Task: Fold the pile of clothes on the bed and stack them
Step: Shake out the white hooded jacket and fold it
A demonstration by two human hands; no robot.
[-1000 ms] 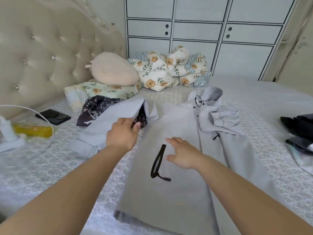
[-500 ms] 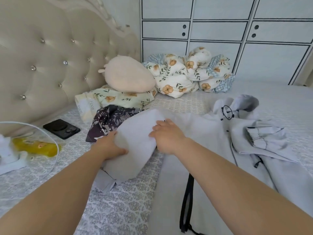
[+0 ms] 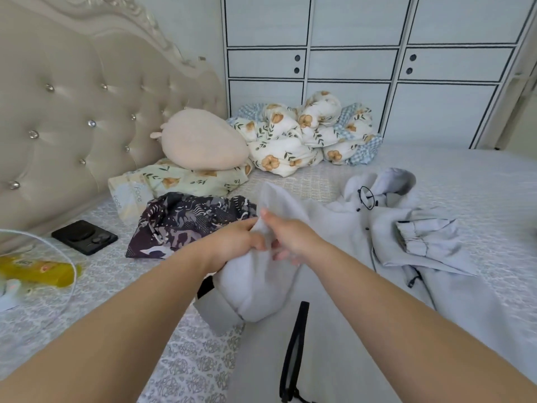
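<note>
Both hands, left hand (image 3: 235, 242) and right hand (image 3: 290, 239), pinch the grey jacket's sleeve (image 3: 261, 274) at frame centre; sleeve runs toward lower left, jacket body (image 3: 334, 286) lying right.

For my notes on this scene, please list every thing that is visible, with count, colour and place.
grey coat: 1, light grey, spread on bed, middle
patterned garment: 1, dark purple, left of coat
quilt: 1, white floral, by cupboards
round cushion: 1, beige, on floral pillow
phone: 1, black, bed left
yellow packet: 1, far left
left hand: grips coat sleeve
right hand: grips coat sleeve
</note>
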